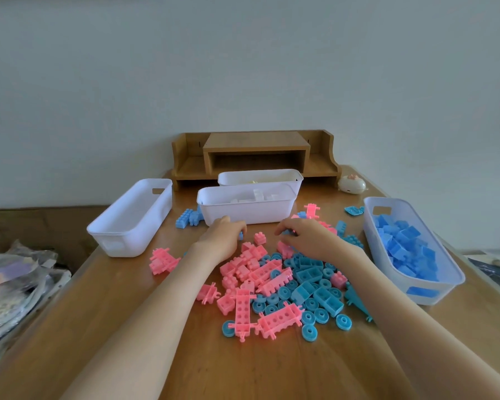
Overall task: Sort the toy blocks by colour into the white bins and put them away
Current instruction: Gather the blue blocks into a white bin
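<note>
Two bare forearms [145, 327] are seen nearest the camera, stretched across the wooden table [113, 327] to the far edge of the block pile [274, 287].

The right hand [309, 238] is curled, and a blue piece [287, 232] is pinched between its thumb and fingers. The left hand [224, 236] is curled downward too. A sliver of blue is seen at its fingertips, but whether anything is gripped there cannot be told.

Between the two hands a small pink block [259, 238] is left standing. The mixed pink and teal blocks are heaped on the near side of both hands. Just beyond the knuckles the nearest white bin [247, 215] is set, with white pieces inside. To the right of the right hand lies the blue-filled bin [371, 226], and well to the left of the left hand is a bin [127, 223] in which no blocks are seen.

The step in hand is judged to be picking out blues. The pinched piece should be lifted straight up so that linked neighbours are not dragged along. It should then be carried right and released low inside the blue-filled bin, after its shade has been checked against the blocks already there.
</note>
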`<state>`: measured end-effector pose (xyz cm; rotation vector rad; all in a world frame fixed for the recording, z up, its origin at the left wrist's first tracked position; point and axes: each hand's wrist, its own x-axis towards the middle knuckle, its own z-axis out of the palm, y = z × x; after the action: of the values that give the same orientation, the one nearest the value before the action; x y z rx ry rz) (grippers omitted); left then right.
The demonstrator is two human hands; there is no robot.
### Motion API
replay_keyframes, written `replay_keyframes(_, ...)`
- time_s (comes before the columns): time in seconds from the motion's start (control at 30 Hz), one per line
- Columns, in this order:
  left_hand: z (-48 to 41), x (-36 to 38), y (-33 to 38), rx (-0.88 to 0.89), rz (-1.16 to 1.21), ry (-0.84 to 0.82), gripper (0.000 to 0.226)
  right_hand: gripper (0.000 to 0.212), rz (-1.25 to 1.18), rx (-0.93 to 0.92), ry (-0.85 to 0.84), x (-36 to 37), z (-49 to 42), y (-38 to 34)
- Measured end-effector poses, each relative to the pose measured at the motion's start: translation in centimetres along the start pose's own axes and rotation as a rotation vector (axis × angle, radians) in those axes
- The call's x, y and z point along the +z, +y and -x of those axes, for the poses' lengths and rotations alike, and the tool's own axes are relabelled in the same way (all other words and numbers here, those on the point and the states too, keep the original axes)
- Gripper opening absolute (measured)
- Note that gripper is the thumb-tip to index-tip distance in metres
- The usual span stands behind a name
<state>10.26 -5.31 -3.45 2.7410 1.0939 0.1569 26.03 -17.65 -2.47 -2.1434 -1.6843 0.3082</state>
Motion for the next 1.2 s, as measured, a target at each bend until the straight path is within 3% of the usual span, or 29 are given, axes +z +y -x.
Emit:
replay_keyframes(0.17, -0.2, -1.6, 1.1, -0.023, 0.021, 0.106, 0.027, 0.029, 0.036, 0.021, 0.027, -2.3, 0.4, -0.3)
replay_keyframes(0.33, -0.5, -3.6, 6.7, 0.161, 0.152, 0.2, 0.023, 0.027, 0.039, 0.098, 0.236, -6.8, 3.0, 2.4)
replay_keyframes(0.5, -0.5, -3.1, 14.1, 0.375, 0.293, 0.131, 0.023, 0.023, 0.018, 0.279, 0.366, -9.5, 6.9, 7.5)
replay_keyframes(0.77, -1.0, -1.2, 22.8, 0.6, 0.262, -0.052, 0.023, 0.022, 0.041, 0.332, 0.27, -10.6, 10.8, 10.2)
replay_keyframes(1.03, -1.9, 0.6, 23.9, 0.543, 0.021, -0.115, 0.046, 0.022, 0.136, 0.368, 0.201, -9.8, 10.2, 11.1)
replay_keyframes(1.2, -1.0, 1.4, 24.2, 0.519, 0.127, -0.051, 0.056, 0.018, 0.186, 0.395, 0.218, -9.3, 9.3, 10.8)
